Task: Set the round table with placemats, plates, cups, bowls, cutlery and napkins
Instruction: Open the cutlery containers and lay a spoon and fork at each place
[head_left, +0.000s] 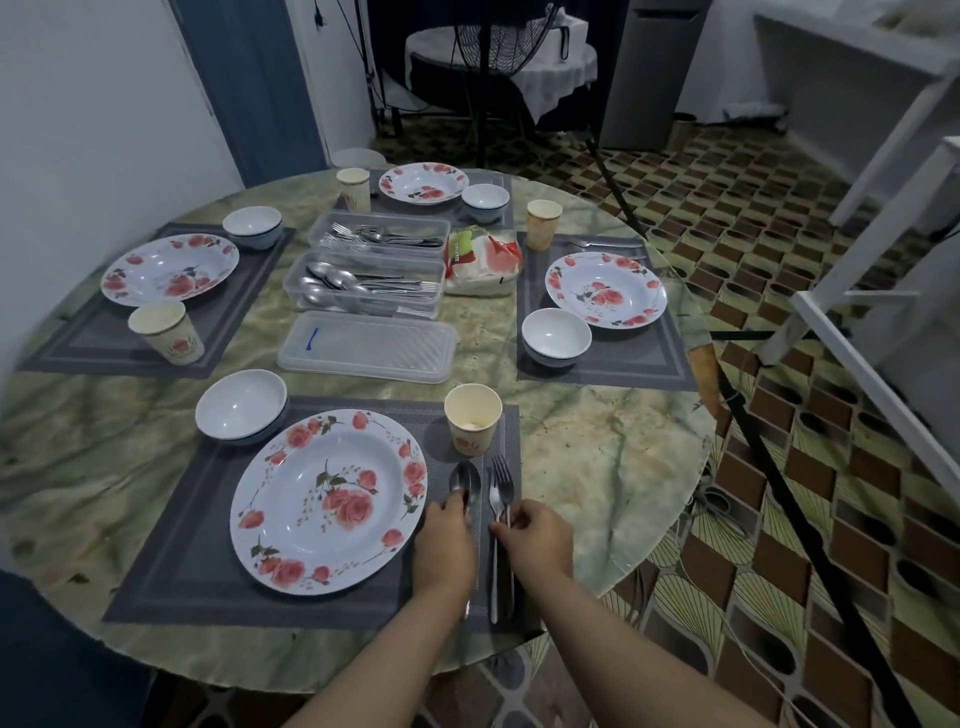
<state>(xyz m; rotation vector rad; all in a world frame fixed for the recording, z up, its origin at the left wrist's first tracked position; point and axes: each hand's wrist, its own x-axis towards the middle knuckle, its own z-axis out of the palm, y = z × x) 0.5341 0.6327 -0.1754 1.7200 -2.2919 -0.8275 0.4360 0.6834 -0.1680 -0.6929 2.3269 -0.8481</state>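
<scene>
On the near grey placemat (182, 582) stand a rose-patterned plate (328, 500), a white bowl (241, 405) and a paper cup (472, 420). To the right of the plate lie a spoon (466, 482) and a fork (501, 486) with a knife beside it. My left hand (448, 540) holds the spoon's handle. My right hand (532, 530) pinches the fork's handle. Two clear trays of cutlery (371, 278) and a pack of napkins (483, 260) sit at the table's middle.
Three more placemats carry plates, bowls and cups: left (169, 267), far (423, 183), right (605, 288); cutlery (605, 244) lies on the right one. A clear lid (366, 347) lies mid-table. White furniture (852, 322) stands right; a fan and covered table behind.
</scene>
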